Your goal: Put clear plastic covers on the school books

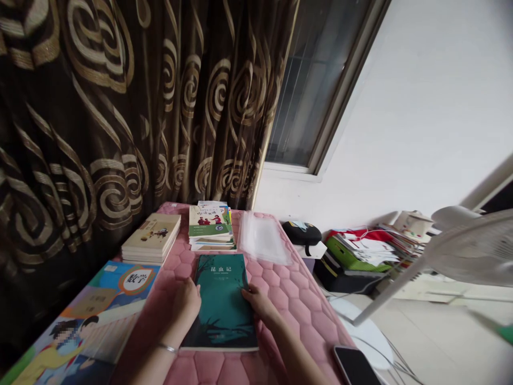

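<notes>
A dark green book (224, 305) with white Chinese characters on its cover lies face up in front of me, over a pink quilted surface. At its left edge is my left hand (188, 303), closed, with the fingers curled out of sight by the edge. My right hand (258, 303) grips the opposite edge, its thumb side at the cover. Whether the book rests flat or is slightly raised I cannot tell. To the left lies a colourful maths textbook (108, 305), and behind it a stack of beige books (152, 235).
Beyond the green book are a pile of illustrated booklets (210, 227) and clear plastic sleeves (264, 238). A phone (356, 366) lies at the near right edge of the pink quilted surface (316, 315). A white fan (460, 254) stands to the right, near a black case (301, 233).
</notes>
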A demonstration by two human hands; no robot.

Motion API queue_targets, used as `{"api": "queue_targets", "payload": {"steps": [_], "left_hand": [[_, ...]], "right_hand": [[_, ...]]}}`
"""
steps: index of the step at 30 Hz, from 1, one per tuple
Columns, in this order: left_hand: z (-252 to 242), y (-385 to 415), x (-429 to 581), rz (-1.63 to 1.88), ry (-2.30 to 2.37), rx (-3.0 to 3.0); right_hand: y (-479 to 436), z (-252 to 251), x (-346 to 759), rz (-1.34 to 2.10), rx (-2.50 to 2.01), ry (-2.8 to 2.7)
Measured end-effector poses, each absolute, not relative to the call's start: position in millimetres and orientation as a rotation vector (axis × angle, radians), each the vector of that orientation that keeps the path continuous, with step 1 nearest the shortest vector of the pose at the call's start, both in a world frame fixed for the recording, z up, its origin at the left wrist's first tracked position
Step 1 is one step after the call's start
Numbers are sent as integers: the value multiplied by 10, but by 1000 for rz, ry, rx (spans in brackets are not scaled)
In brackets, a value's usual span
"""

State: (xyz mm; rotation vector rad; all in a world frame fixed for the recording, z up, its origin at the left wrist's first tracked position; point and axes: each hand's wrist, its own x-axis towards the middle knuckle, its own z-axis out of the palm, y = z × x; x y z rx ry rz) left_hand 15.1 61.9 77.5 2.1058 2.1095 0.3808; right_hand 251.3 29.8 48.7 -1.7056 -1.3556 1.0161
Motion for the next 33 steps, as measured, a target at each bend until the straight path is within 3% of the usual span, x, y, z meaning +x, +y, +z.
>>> {"api": "queue_targets", "payload": {"steps": [26, 33], "left_hand": [[615, 516, 246, 429, 2265, 2308], [632, 492, 244, 461, 2249, 2313]], "right_hand": [[101, 876, 2256, 504, -2169, -1459], [61, 767, 2257, 220, -1948, -1750]]}}
